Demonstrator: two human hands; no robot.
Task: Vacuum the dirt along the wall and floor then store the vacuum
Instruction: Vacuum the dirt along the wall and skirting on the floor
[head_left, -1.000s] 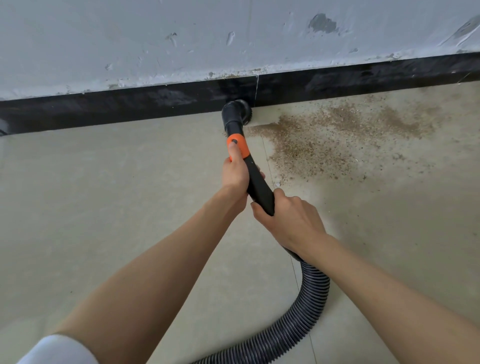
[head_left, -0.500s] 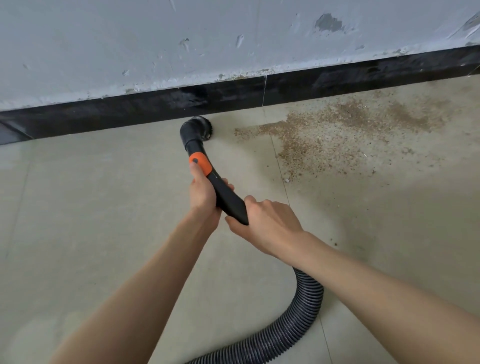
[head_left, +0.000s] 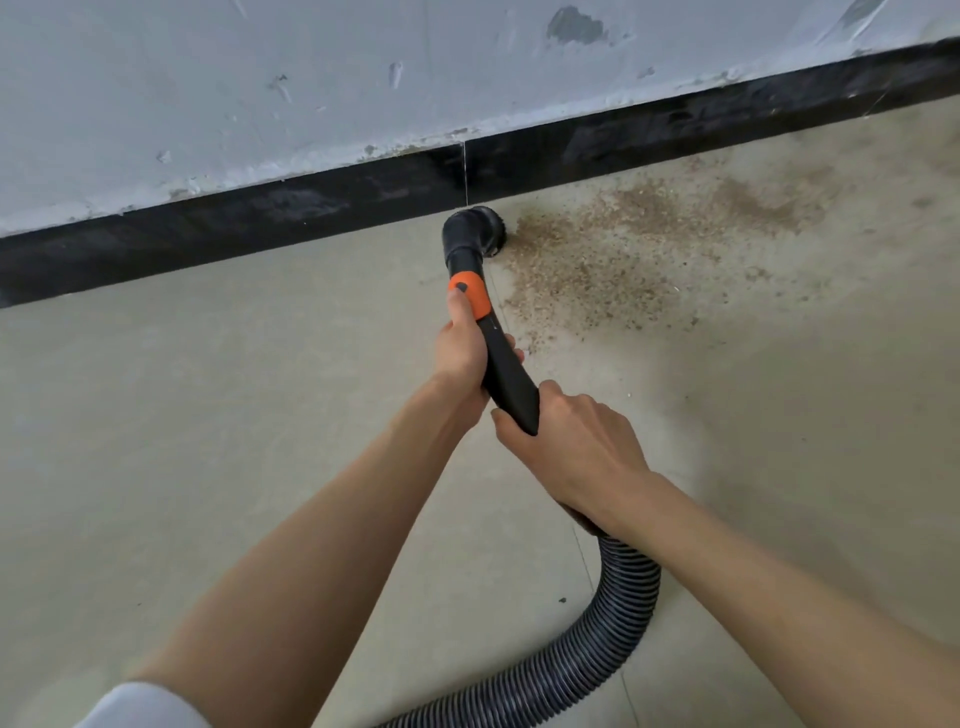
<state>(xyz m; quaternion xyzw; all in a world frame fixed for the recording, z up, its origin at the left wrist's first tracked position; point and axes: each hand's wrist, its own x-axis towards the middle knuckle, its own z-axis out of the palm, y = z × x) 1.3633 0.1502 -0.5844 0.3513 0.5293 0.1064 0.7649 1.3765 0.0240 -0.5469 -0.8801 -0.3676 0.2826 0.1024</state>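
The wand (head_left: 506, 374) is gripped by the left hand (head_left: 462, 348) and right hand (head_left: 571, 447), both closed around it. The floor (head_left: 208, 415) left of the brush head (head_left: 475, 231) appears cleaned, while the dirt (head_left: 623, 249) spread to the right remains, and storing is judged not yet begun.

Hose (head_left: 618, 623) runs off bottom edge; vacuum body out of frame. Right hand (head_left: 569, 447) covers the wand-hose joint.

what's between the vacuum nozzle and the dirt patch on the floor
Nothing visible. The round brush nozzle sits on the floor at the left edge of the dirt patch, beside the black baseboard. Only bare floor tile lies to the right.
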